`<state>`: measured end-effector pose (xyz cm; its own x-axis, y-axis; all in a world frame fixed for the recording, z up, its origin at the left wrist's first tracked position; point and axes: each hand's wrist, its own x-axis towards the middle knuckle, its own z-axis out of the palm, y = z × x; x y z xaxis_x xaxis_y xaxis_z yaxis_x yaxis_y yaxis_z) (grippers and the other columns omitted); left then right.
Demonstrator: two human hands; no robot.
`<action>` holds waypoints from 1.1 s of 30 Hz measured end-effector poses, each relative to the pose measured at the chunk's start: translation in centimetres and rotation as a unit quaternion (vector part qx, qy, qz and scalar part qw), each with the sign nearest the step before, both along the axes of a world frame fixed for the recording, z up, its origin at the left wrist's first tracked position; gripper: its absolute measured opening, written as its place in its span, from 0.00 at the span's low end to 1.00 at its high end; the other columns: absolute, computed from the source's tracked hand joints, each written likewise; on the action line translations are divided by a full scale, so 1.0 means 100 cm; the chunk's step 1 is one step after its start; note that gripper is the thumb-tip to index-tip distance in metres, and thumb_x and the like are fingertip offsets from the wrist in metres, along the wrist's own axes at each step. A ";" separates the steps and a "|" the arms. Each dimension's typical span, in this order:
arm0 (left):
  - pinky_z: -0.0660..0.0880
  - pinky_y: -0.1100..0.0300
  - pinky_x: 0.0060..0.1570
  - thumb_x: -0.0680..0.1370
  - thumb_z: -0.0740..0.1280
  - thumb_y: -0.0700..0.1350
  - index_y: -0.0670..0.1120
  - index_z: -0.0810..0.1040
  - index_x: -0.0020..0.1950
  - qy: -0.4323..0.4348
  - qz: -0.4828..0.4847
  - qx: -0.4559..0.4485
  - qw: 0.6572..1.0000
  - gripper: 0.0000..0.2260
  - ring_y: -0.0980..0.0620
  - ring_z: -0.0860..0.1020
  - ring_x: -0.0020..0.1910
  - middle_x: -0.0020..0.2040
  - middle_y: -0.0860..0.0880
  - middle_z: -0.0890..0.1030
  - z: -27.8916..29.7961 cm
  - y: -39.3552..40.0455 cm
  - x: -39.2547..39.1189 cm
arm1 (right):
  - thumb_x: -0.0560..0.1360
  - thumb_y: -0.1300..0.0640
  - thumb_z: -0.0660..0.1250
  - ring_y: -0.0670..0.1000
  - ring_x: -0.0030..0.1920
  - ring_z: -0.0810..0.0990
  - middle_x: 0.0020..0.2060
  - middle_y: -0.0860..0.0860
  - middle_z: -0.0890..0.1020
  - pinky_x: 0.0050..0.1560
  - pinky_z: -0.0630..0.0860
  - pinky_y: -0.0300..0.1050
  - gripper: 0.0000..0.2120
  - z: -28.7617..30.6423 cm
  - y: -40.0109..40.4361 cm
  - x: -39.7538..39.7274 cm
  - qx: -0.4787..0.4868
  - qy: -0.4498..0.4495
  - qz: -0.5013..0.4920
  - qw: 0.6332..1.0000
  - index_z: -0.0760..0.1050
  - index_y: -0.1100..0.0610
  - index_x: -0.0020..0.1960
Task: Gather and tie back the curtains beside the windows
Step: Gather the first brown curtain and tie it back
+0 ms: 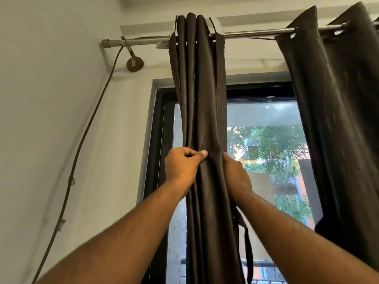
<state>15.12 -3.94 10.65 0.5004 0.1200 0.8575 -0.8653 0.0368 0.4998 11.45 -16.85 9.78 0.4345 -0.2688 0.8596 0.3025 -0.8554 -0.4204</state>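
Note:
A dark brown curtain [202, 95] hangs bunched into narrow folds from a metal rod [252, 33], in front of the left part of the window [266, 140]. My left hand [182, 165] grips the left side of the bunch, thumb pressed across the front folds. My right hand [235, 173] wraps round the right side, its fingers hidden behind the fabric. A narrow dark strap [247, 249] hangs beside the bunch below my right wrist. A second dark curtain [338, 111] hangs spread out at the right.
A dark cable [88, 128] runs down the white wall from the rod's left end, held by small clips. A round rod bracket [134, 63] is fixed to the wall. The black window frame [158, 140] stands behind the bunched curtain.

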 end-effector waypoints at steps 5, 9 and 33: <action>0.71 0.63 0.44 0.73 0.75 0.46 0.44 0.83 0.38 -0.006 0.082 -0.026 0.996 0.07 0.59 0.78 0.35 0.36 0.50 0.82 -0.007 0.034 0.017 | 0.73 0.53 0.66 0.60 0.44 0.79 0.42 0.53 0.80 0.48 0.77 0.52 0.10 -0.012 -0.087 -0.023 0.111 -0.021 -0.119 0.987 0.76 0.51 0.55; 0.71 0.63 0.40 0.75 0.72 0.48 0.43 0.84 0.42 -0.020 0.117 -0.028 0.993 0.08 0.56 0.77 0.36 0.36 0.51 0.81 -0.008 0.037 0.022 | 0.72 0.55 0.67 0.62 0.46 0.81 0.47 0.57 0.83 0.49 0.77 0.54 0.12 -0.016 -0.107 -0.040 0.111 -0.025 -0.137 0.984 0.78 0.52 0.56; 0.77 0.56 0.49 0.82 0.55 0.57 0.47 0.80 0.44 0.078 -0.056 0.019 0.995 0.20 0.50 0.81 0.44 0.43 0.46 0.82 -0.012 0.012 -0.039 | 0.77 0.45 0.64 0.45 0.44 0.85 0.41 0.48 0.86 0.51 0.81 0.47 0.13 -0.032 0.043 -0.025 0.091 -0.070 0.361 0.925 0.83 0.52 0.48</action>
